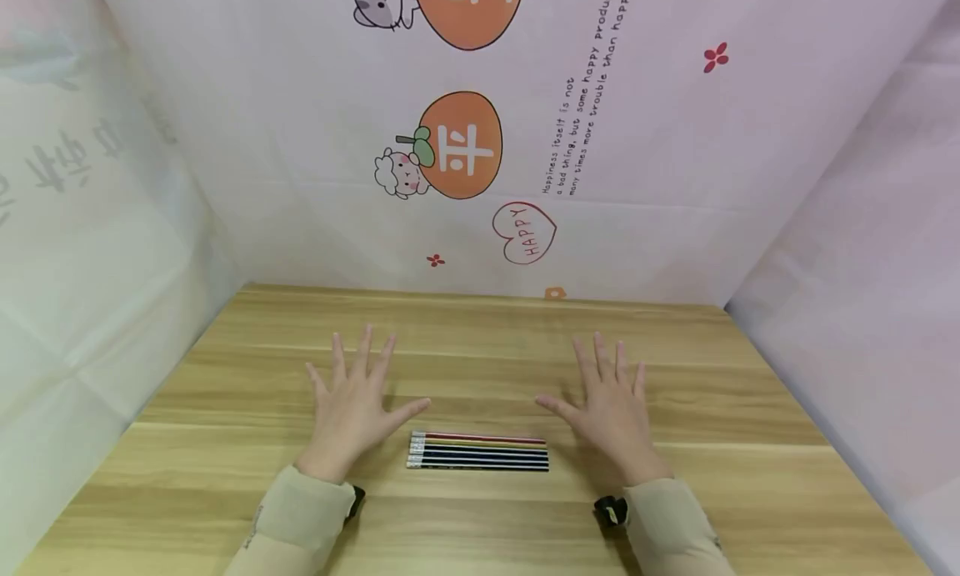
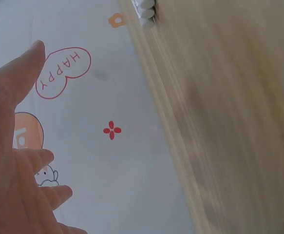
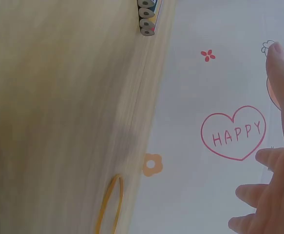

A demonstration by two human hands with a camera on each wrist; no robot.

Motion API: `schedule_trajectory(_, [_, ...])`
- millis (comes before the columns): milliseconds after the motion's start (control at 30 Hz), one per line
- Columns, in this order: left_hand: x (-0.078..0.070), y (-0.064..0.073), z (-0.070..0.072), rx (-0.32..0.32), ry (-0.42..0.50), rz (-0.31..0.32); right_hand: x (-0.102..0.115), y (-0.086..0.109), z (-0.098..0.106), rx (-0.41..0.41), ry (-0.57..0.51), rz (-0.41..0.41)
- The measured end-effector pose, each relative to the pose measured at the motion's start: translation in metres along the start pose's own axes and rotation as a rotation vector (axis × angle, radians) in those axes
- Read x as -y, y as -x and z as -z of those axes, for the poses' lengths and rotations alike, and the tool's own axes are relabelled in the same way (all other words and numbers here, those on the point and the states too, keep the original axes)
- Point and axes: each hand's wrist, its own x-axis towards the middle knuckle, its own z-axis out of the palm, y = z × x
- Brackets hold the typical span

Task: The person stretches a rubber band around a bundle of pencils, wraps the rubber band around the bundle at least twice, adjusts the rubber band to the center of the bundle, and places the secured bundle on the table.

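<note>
Several pencils [image 1: 480, 453] lie side by side on the wooden table, one red, one yellowish and the others dark with pale stripes. White eraser ends [image 2: 146, 14] show in the left wrist view, and flat unsharpened ends [image 3: 147, 22] in the right wrist view. My left hand [image 1: 351, 413], fingers spread and holding nothing, is to the left of the eraser ends. To the right of the pencils, my right hand [image 1: 613, 418] has its fingers spread too, with nothing in it. A thin yellow loop like a rubber band [image 3: 103, 209] appears low in the right wrist view.
The wood-grain table [image 1: 480, 530] ends at a white printed cloth [image 1: 637, 251] hanging behind it. More cloth hangs along the left side [image 1: 97, 251] and the right side [image 1: 862, 309]. Black bands [image 1: 611, 511] sit at both wrists, by the beige sleeves.
</note>
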Motion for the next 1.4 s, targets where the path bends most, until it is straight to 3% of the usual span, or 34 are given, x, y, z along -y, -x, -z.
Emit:
schedule_trajectory(233, [-0.002, -0.001, 0.005, -0.002, -0.002, -0.012, -0.003, -0.002, 0.004, 0.002, -0.036, -0.001])
schedule_trajectory(333, [-0.002, -0.001, 0.007, 0.015, 0.012, -0.008, -0.004, -0.002, 0.006, 0.026, -0.097, -0.01])
schedule_trajectory(567, [-0.002, 0.0, 0.008, 0.08, 0.144, 0.019, -0.003, -0.002, 0.014, 0.06, -0.239, -0.018])
schedule_trajectory(833, [-0.006, 0.001, 0.011, 0.1, 0.215, 0.023, 0.0, 0.003, 0.021, 0.124, -0.432, -0.058])
schedule_trajectory(1100, [-0.01, 0.002, 0.009, 0.102, 0.273, -0.007, 0.005, 0.007, 0.022, 0.169, -0.591, -0.043])
schedule_trajectory(1400, [-0.012, 0.006, 0.004, 0.153, 0.364, -0.029, 0.008, 0.009, 0.014, 0.186, -0.769, -0.038])
